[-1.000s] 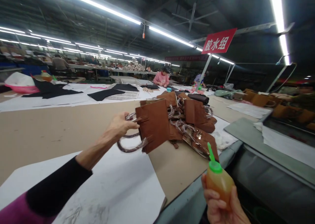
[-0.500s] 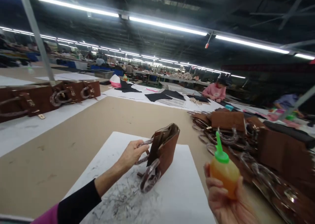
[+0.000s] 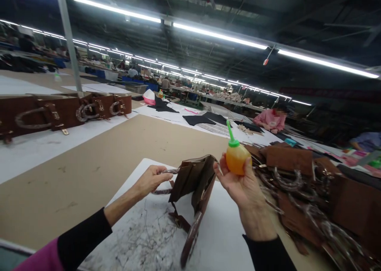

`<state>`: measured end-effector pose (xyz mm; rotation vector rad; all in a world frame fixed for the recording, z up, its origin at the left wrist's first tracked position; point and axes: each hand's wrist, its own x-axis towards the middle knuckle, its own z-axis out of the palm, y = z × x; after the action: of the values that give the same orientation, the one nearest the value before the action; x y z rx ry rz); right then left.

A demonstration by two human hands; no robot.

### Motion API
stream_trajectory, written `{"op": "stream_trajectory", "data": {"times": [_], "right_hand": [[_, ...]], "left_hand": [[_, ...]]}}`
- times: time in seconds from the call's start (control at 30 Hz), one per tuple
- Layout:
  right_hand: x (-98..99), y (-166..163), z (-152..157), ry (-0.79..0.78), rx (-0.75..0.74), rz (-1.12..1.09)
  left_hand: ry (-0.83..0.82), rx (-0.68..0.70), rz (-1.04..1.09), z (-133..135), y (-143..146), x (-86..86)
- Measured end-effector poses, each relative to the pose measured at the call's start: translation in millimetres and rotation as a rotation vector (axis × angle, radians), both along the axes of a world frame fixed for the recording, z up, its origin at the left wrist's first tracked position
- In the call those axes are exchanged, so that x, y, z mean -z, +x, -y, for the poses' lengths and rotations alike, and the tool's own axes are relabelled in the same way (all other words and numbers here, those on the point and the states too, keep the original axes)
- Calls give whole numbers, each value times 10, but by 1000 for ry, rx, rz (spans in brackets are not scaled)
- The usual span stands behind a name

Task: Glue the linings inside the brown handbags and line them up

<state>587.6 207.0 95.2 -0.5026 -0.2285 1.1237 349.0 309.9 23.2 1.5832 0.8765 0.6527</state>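
Observation:
A brown handbag (image 3: 190, 183) lies tilted on a white sheet (image 3: 226, 223), its top gaping so the dark lining shows. My left hand (image 3: 153, 179) is closed around one of its plastic-wrapped handles. The other handle (image 3: 192, 237) hangs toward me on the near side. My right hand (image 3: 241, 183) grips a squeeze bottle (image 3: 238, 159) of amber liquid with a green nozzle pointing up. That hand is beside the bag's right upper edge; whether its fingertips touch the bag I cannot tell.
Brown bags and parts (image 3: 297, 183) with wrapped handles are heaped on the right. A row of brown bags (image 3: 65, 112) stands at the left. Black cut pieces (image 3: 199, 119) lie farther back. A co-worker in pink (image 3: 272, 120) sits at the far right. A metal pole (image 3: 70, 40) rises at left.
My right hand has brought the bottle left and up, close to the bag. The bag has opened wider, and its near handle has swung down. The view has shifted slightly.

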Motion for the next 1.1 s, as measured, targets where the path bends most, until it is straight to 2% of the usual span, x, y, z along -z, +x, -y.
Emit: {"op": "stream_trajectory", "data": {"times": [0.13,0.2,0.3,0.4,0.47,0.57,0.63,0.7,0.77,0.83,0.9,0.93,1.0,1.1], "right_hand": [[89,-80,-188,-16,-29,4],[120,-110,-196,-25,-29,-2],[151,-119,-156,-33,-21,-14],[167,-105,-132,-40,-23,-20],[175,-101,-140,-46,-26,-27],[181,-109,-162,-50,-24,-43],[178,-120,-171,-47,-25,-54],[173,-132,-175,-41,-30,-58],[170,-142,-178,-35,-32,-56],[173,-145,-184,-37,-31,-49],[182,-141,-186,-43,-28,-35],[186,-137,-185,-46,-26,-27],[192,-124,-176,-50,-20,-7],[191,-103,-163,-64,-24,29]], "left_hand": [[48,-8,-25,-91,-120,-108],[40,-54,-36,-188,-202,-83],[51,-166,-91,-388,-325,140],[89,-278,-233,-492,-375,392],[220,-386,-336,-403,-345,418],[698,-479,-410,-9,-215,191],[1015,-397,-338,316,-77,-28],[1181,-162,-176,565,104,-186],[1134,148,-54,674,312,-234],[962,338,0,655,511,-194],[823,381,1,581,651,-126],[804,380,-25,548,688,-101],[846,371,-161,520,686,-82],[884,331,-485,582,524,-103]]}}
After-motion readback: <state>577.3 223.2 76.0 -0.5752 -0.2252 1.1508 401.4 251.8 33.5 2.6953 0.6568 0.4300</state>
